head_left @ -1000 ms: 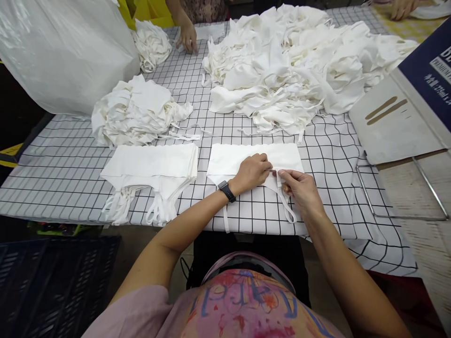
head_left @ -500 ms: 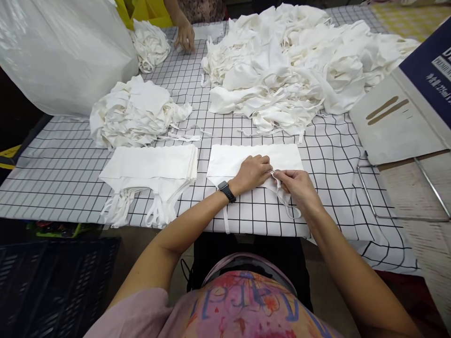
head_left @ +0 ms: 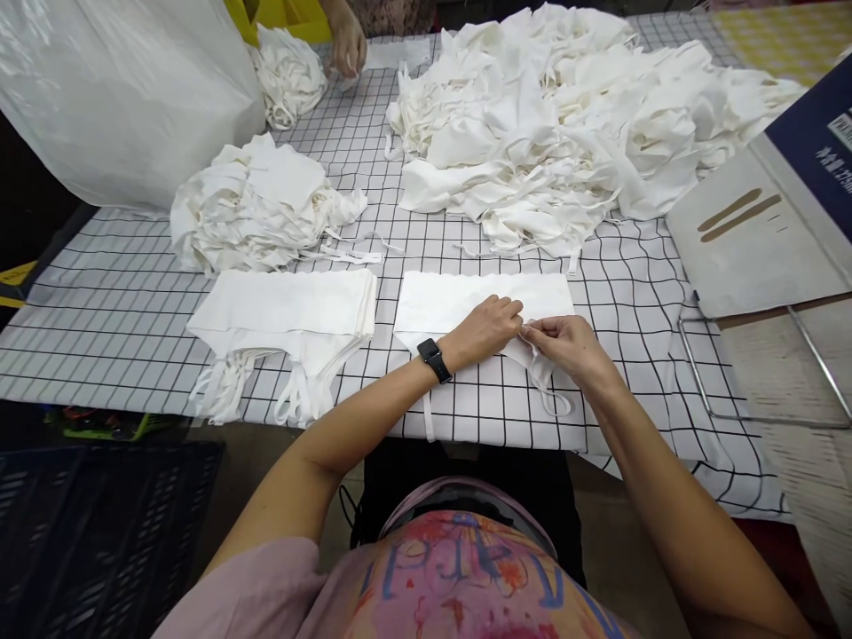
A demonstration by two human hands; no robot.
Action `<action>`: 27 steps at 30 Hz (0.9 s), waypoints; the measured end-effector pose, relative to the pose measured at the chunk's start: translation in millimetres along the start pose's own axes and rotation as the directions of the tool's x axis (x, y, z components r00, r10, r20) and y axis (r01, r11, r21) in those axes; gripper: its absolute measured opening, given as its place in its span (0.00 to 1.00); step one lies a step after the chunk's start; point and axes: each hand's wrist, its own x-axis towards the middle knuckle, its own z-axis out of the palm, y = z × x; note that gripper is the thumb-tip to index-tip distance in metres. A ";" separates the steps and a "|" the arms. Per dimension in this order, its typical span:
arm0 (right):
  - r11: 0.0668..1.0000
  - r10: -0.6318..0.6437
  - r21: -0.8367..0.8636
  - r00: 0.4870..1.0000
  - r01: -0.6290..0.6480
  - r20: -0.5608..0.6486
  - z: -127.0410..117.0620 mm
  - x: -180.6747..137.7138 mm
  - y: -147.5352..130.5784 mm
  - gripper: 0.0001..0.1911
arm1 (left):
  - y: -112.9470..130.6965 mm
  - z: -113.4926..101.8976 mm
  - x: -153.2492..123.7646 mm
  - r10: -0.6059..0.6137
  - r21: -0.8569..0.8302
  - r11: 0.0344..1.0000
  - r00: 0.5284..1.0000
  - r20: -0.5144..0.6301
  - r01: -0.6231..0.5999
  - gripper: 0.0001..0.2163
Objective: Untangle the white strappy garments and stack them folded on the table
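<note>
A flat white garment (head_left: 459, 297) with thin straps lies on the checked tablecloth (head_left: 632, 293) right in front of me. My left hand (head_left: 485, 327), a black watch on its wrist, rests on the garment's lower edge with fingers curled, pinching the fabric. My right hand (head_left: 564, 344) meets it fingertip to fingertip and pinches the garment's white strap (head_left: 549, 390), which loops down toward the table's front edge. A neat stack of folded white garments (head_left: 293, 306) sits just left of it.
A big heap of loose white garments (head_left: 565, 124) fills the back right; a smaller heap (head_left: 256, 204) lies at back left beside a large white plastic bag (head_left: 126, 89). Another person's hand (head_left: 347, 46) works at the far edge. A cardboard box (head_left: 765, 222) stands at right.
My right hand has shifted up and left along the strap until it meets my left hand; the strap loop has drawn in slightly. The other person's hand has shifted slightly toward the far edge.
</note>
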 end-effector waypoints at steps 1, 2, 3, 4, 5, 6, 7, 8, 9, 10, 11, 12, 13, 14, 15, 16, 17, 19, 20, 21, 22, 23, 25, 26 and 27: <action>1.000 -0.010 -0.029 1.000 0.010 0.010 -1.2 1.8 0.6 0.30 | -0.2 -0.4 0.4 0.012 0.001 1.000 1.000 0.005 -0.012 0.15; 0.998 -0.018 -0.057 1.000 0.019 0.023 -2.4 3.8 1.2 0.31 | -0.6 -0.8 0.8 0.023 -0.001 1.000 1.000 0.011 -0.023 0.15; 0.996 -0.025 -0.085 0.999 0.028 0.036 -3.6 5.7 1.9 0.31 | -1.2 -1.2 1.3 0.031 -0.004 1.000 0.999 0.014 -0.031 0.15; 0.993 -0.031 -0.114 0.998 0.037 0.049 -4.7 7.4 2.4 0.30 | -1.9 -1.5 1.8 0.037 -0.008 0.999 0.999 0.017 -0.037 0.15; 0.989 -0.039 -0.143 0.997 0.047 0.062 -5.9 8.8 2.5 0.30 | -2.5 -2.1 2.2 0.042 -0.014 0.999 0.999 0.019 -0.042 0.15; 0.983 -0.047 -0.173 0.996 0.060 0.073 -7.1 9.5 2.0 0.29 | -2.9 -2.9 2.4 0.047 -0.019 0.999 0.999 0.020 -0.047 0.15; 0.977 -0.056 -0.202 0.995 0.072 0.083 -8.2 9.4 0.8 0.29 | -2.9 -4.1 2.2 0.052 -0.023 0.998 0.998 0.021 -0.051 0.14; 0.971 -0.062 -0.226 0.994 0.082 0.094 -9.2 8.7 -0.8 0.28 | -2.6 -5.3 1.8 0.061 -0.028 0.998 0.998 0.021 -0.060 0.13; 0.965 -0.071 -0.246 0.993 0.093 0.097 -10.0 7.7 -2.4 0.28 | -2.1 -6.3 1.1 0.070 -0.030 0.997 0.997 0.023 -0.069 0.12; 0.960 -0.065 -0.263 0.991 0.095 0.118 -10.5 7.0 -3.5 0.27 | -1.9 -6.6 0.6 0.084 -0.033 0.996 0.996 0.019 -0.083 0.11; 0.958 -0.062 -0.269 0.989 0.097 0.137 -10.5 7.1 -3.6 0.26 | -2.2 -5.9 0.3 0.105 -0.034 0.994 0.994 0.015 -0.104 0.10; 0.959 -0.059 -0.267 0.987 0.097 0.149 -10.2 8.3 -2.6 0.26 | -3.3 -4.3 0.4 0.121 -0.028 0.992 0.993 0.011 -0.121 0.09; 0.962 -0.058 -0.257 0.986 0.097 0.156 -9.5 10.7 -0.6 0.25 | -5.0 -1.9 0.9 0.125 -0.014 0.992 0.992 -0.005 -0.125 0.09; 0.965 -0.056 -0.242 0.985 0.096 0.164 -8.6 13.8 2.2 0.25 | -7.0 0.8 1.3 0.127 0.006 0.992 0.991 -0.030 -0.127 0.10; 0.970 -0.058 -0.224 0.984 0.095 0.166 -7.4 17.3 5.4 0.25 | -8.8 3.6 1.7 0.128 0.026 0.992 0.991 -0.048 -0.127 0.10; 0.975 -0.056 -0.202 0.983 0.091 0.174 -6.1 20.4 8.8 0.25 | -10.2 6.4 1.7 0.123 0.040 0.992 0.990 -0.064 -0.121 0.10; 0.981 -0.050 -0.178 0.983 0.082 0.178 -4.6 22.9 12.2 0.25 | -10.9 9.1 1.5 0.119 0.050 0.992 0.990 -0.078 -0.115 0.10; 0.990 -0.040 -0.124 0.984 0.062 0.173 -1.5 25.1 18.1 0.25 | -10.9 14.3 0.5 0.111 0.052 0.993 0.989 -0.099 -0.106 0.09; 0.994 -0.033 -0.096 0.986 0.049 0.163 -0.1 25.0 20.3 0.25 | -10.5 16.9 0.0 0.106 0.049 0.994 0.988 -0.109 -0.101 0.08; 0.997 -0.024 -0.068 0.988 0.034 0.151 1.1 24.4 21.8 0.25 | -10.2 19.4 -0.4 0.101 0.044 0.994 0.988 -0.117 -0.097 0.08; 0.999 -0.009 -0.043 0.990 0.016 0.140 2.0 23.5 22.6 0.24 | -10.1 21.9 -0.6 0.096 0.039 0.995 0.988 -0.122 -0.091 0.08; 1.000 0.008 -0.021 0.991 -0.005 0.132 2.5 22.4 22.8 0.23 | -10.2 24.1 -0.7 0.088 0.035 0.996 0.988 -0.124 -0.085 0.08; 0.999 0.043 0.004 0.992 -0.044 0.116 2.0 20.6 21.4 0.22 | -10.7 27.9 -0.5 0.070 0.029 0.997 0.991 -0.118 -0.067 0.08; 0.998 0.056 0.005 0.993 -0.057 0.102 1.2 19.9 20.1 0.22 | -11.0 29.3 -0.4 0.063 0.026 0.998 0.992 -0.113 -0.060 0.08; 0.998 0.067 0.006 0.994 -0.068 0.090 0.2 19.3 18.7 0.23 | -11.1 30.3 -0.5 0.054 0.022 0.998 0.993 -0.109 -0.052 0.08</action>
